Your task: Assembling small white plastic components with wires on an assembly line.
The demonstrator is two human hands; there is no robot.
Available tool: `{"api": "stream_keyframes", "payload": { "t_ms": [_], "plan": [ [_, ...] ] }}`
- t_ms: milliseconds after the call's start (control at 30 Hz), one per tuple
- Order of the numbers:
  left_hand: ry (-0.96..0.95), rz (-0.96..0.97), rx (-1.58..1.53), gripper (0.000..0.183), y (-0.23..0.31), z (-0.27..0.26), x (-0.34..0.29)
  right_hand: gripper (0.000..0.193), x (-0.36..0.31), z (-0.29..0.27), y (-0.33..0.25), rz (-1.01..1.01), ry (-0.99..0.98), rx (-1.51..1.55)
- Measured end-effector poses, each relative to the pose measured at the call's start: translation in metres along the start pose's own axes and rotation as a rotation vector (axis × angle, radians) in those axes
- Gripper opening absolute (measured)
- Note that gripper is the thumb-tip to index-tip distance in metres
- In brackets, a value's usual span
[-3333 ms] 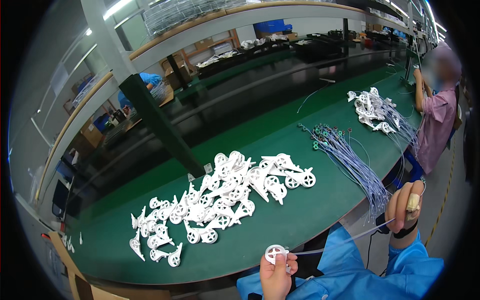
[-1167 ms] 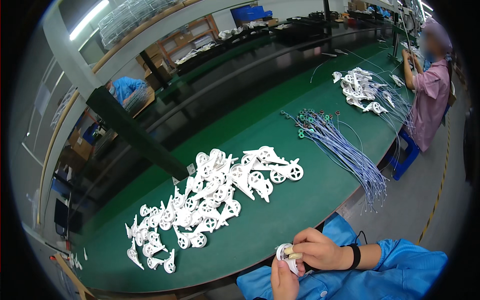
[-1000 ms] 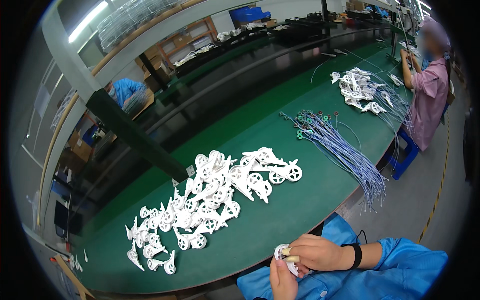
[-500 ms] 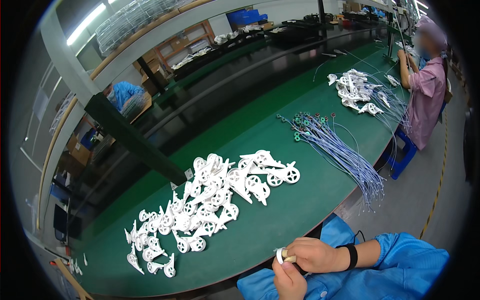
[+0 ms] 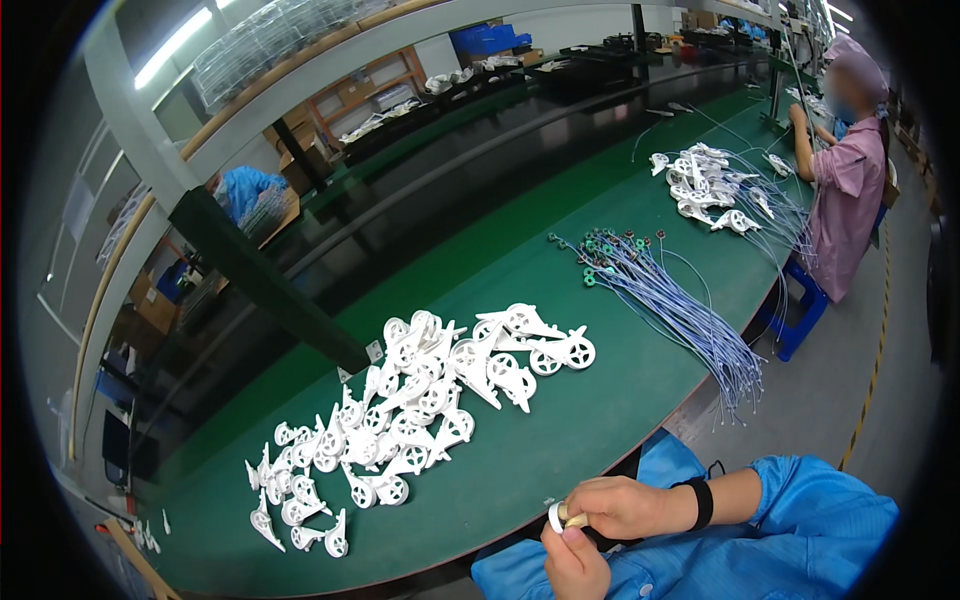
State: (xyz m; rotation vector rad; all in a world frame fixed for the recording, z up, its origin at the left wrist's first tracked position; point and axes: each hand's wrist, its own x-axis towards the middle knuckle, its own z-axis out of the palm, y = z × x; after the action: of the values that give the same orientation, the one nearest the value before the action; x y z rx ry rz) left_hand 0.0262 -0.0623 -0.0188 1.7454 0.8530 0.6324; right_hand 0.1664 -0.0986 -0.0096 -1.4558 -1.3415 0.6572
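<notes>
Close to my body, just off the table's front edge, my left hand (image 5: 577, 572) is closed on a small white plastic part (image 5: 555, 518) with a rounded, ring-like end. My right hand (image 5: 622, 506) meets it from the right, its fingers pinched together against the part. Pale yellowish covers show on the right fingertips. Whatever the right fingers grip is hidden. On the green table (image 5: 540, 450) ahead lies a heap of white plastic parts (image 5: 410, 400), each with a spoked round end and a pointed arm.
Right of the heap lies a bundle of bluish cables (image 5: 680, 320) with small green and dark ends. Beyond it are more white parts (image 5: 700, 180) with cables attached. A person in pink (image 5: 850, 190) sits at the far right on a blue stool (image 5: 803, 315). A dark post (image 5: 270, 285) stands behind the heap.
The view has shifted slightly. My hands stay together around the white part, with only a small movement of the fingers. The person in pink has moved their arms a little.
</notes>
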Motion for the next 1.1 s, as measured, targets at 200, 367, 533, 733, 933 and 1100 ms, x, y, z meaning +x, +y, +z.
{"api": "stream_keyframes", "payload": {
  "t_ms": [200,367,533,733,933,1100],
  "plan": [
    [0.012,-0.009,0.047,0.043,0.002,0.002,-0.001,0.016,0.002,-0.001,-0.005,0.107,-0.062,0.023],
    [0.109,0.12,0.104,0.04,-0.019,0.005,0.005,0.016,0.003,0.007,-0.009,0.122,-0.042,0.042],
    [-0.061,-0.562,-0.984,0.035,0.009,-0.015,0.015,0.029,0.007,0.002,-0.022,-0.169,-0.003,-0.336],
    [-0.074,-0.583,-0.932,0.04,0.021,-0.021,0.018,0.029,0.008,0.0,-0.03,-0.143,-0.053,-0.356],
    [-0.018,-0.54,-0.908,0.041,0.025,-0.018,0.02,0.029,0.013,-0.004,-0.035,-0.189,-0.055,-0.406],
    [0.093,-0.426,-0.655,0.035,0.001,-0.015,0.015,0.026,0.017,-0.004,-0.037,-0.212,-0.058,-0.438]
  ]
}}
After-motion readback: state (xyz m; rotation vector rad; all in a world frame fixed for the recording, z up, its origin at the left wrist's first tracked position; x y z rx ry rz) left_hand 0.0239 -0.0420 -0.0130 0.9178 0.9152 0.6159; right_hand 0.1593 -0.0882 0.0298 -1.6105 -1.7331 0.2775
